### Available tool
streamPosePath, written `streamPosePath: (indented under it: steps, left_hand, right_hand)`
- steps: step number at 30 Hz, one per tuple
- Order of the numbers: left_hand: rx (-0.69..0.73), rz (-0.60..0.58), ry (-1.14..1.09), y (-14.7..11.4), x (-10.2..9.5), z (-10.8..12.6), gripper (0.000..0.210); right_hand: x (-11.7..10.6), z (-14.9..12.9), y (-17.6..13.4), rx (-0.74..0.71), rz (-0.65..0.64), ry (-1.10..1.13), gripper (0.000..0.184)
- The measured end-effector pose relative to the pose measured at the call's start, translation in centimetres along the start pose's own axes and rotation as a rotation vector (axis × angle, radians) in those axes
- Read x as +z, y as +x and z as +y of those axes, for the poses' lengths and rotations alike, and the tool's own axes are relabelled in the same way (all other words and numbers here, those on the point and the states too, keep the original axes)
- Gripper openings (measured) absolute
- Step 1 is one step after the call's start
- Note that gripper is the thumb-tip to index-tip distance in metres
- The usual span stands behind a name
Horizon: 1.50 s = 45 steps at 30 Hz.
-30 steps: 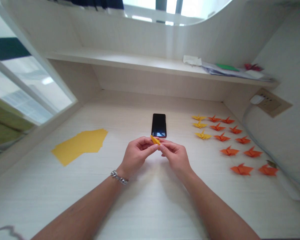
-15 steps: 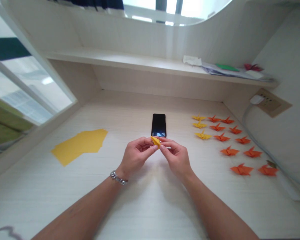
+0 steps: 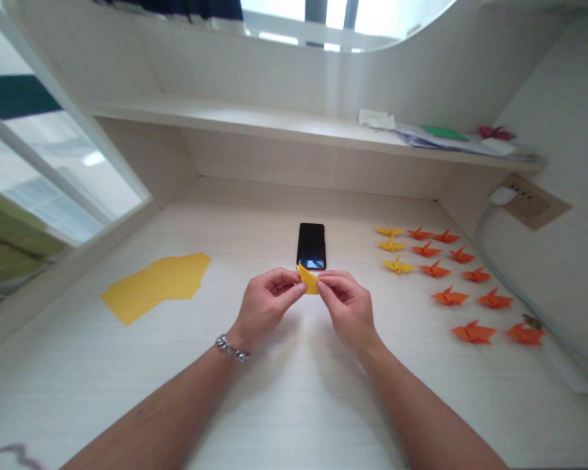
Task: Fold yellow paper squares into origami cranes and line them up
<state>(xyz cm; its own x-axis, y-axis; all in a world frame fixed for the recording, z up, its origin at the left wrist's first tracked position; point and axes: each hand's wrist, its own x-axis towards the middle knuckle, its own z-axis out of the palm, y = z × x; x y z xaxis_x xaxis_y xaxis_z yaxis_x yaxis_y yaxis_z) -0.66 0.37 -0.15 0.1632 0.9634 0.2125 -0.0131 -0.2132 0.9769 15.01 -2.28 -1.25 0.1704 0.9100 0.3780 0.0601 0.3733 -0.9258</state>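
A small piece of folded yellow paper (image 3: pixel 309 281) is held above the desk in front of me. My left hand (image 3: pixel 269 299) pinches its left side between thumb and fingers; a silver chain bracelet (image 3: pixel 232 348) circles that wrist. On the paper's right side, the thumb and fingers of my right hand (image 3: pixel 347 305) are closed. Just beyond the fingertips lies a black phone (image 3: pixel 311 245), flat on the desk. Some fingertips behind the paper are hidden.
Yellow paper sheets (image 3: pixel 157 284) lie fanned out at left. To the right stand several yellow paper cranes (image 3: pixel 398 266) and orange paper cranes (image 3: pixel 449 296). A grey cable (image 3: pixel 514 294) runs from a wall socket (image 3: pixel 538 201). Papers (image 3: pixel 460 142) rest on the shelf (image 3: pixel 274 124).
My right hand has shifted slightly right, and the folded yellow paper now shows a wider face between my hands. My left hand has barely moved.
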Motion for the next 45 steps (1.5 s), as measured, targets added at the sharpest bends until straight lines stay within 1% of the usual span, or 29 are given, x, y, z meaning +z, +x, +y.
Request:
streamPosePath:
  steps: [3,5,7,9,11,13,17,22,26,33,38,45]
  left_hand:
    - [-0.027,-0.009,-0.006,0.1,0.0,-0.3,0.016]
    - [-0.037,-0.033,-0.010,0.0,0.0,-0.3,0.015]
    - [-0.039,-0.070,-0.012,0.0,0.1,-0.3,0.014]
    - [-0.040,-0.103,-0.020,-0.1,0.3,-0.2,0.015]
    - [-0.043,-0.114,-0.035,-0.2,0.4,-0.1,0.017]
    - [-0.048,-0.104,-0.049,-0.2,0.4,-0.1,0.017]
    - [-0.050,-0.069,-0.049,-0.2,0.5,-0.3,0.017]
    - [-0.031,-0.092,-0.035,-0.2,0.6,-0.2,0.017]
    - [-0.030,-0.124,-0.037,-0.4,0.8,-0.1,0.016]
    - [-0.043,-0.100,-0.051,-0.6,1.0,-0.3,0.019]
    - [-0.023,-0.088,-0.020,-0.6,0.9,-0.3,0.019]
    - [-0.016,-0.116,-0.009,-0.5,1.0,-0.4,0.016]
  right_hand:
    - [0.1,0.5,0.0,0.078,-0.001,0.103,0.013]
    - [0.2,0.8,0.0,0.152,-0.026,0.159,0.016]
    - [0.2,0.9,0.1,0.217,-0.066,0.175,0.017]
    - [0.2,0.9,0.1,0.249,-0.086,0.154,0.016]
    - [0.1,0.8,0.1,0.236,-0.069,0.110,0.016]
    - [0.1,0.7,0.0,0.190,-0.053,0.061,0.014]
    - [0.2,0.3,-0.1,0.132,-0.084,0.009,0.010]
    - [0.3,0.2,-0.1,0.210,-0.078,0.091,0.017]
    - [0.3,0.2,0.0,0.242,-0.043,0.148,0.014]
    - [0.2,0.0,0.1,0.237,-0.030,0.136,0.015]
    - [0.3,-0.2,0.0,0.215,-0.014,0.086,0.015]
    - [0.4,-0.2,-0.1,0.242,0.003,0.156,0.016]
